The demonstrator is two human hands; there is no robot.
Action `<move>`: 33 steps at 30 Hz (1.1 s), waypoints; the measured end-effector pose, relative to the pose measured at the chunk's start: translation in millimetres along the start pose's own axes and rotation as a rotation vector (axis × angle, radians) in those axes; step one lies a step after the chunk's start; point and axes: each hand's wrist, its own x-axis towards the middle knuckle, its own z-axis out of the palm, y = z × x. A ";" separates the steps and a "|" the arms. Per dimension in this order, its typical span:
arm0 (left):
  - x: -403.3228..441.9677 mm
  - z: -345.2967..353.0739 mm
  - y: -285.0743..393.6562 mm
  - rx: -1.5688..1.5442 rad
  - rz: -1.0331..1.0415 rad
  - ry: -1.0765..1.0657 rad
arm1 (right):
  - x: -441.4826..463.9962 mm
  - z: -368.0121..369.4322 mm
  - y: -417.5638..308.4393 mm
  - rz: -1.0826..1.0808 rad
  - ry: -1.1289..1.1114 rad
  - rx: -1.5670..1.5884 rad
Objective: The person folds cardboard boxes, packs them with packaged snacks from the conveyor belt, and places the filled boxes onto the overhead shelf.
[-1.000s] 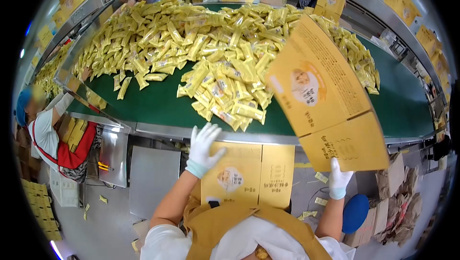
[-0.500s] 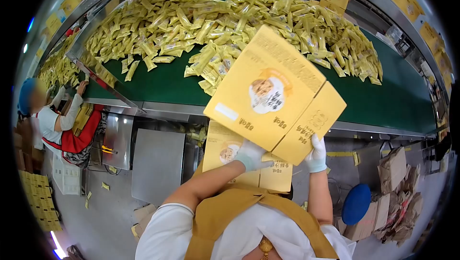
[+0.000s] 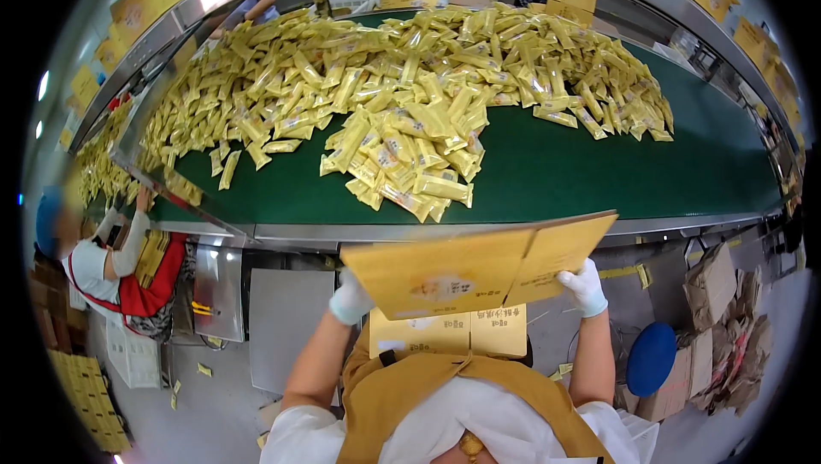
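A flattened yellow carton [image 3: 466,263] with a printed cartoon and lettering is held tilted in front of my body, just below the belt's edge. My gloved left hand [image 3: 350,298] grips its left end, most fingers hidden behind the cardboard. At the right end, my gloved right hand [image 3: 586,288] is closed on the lower edge. Beneath lies another yellow carton [image 3: 492,333], flat across my lap and partly covered. Beyond the held carton, a heap of yellow wrapped snack packets [image 3: 410,152] lies on the green belt [image 3: 569,177].
A metal rail [image 3: 342,232] edges the belt. Below it stands a grey table [image 3: 291,327] on the left; a blue stool [image 3: 651,359] and brown paper and cardboard [image 3: 727,336] are at right. A co-worker [image 3: 115,267] works at left, with others across the belt.
The carton has come down and tipped from a raised, slanted pose to nearly level. My left hand has moved from the lap carton to the held carton's left end. My right hand stays on it.
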 end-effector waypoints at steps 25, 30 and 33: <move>4.6 75.6 81.2 0.936 0.666 -0.606 | -16.0 106.4 -48.6 -0.058 0.756 -0.258; -4.4 73.2 93.9 1.013 0.804 -0.704 | -20.1 146.6 -59.0 0.136 0.493 -0.394; -5.5 74.2 97.9 1.014 0.828 -0.687 | -10.2 155.3 -61.9 0.168 0.541 -0.124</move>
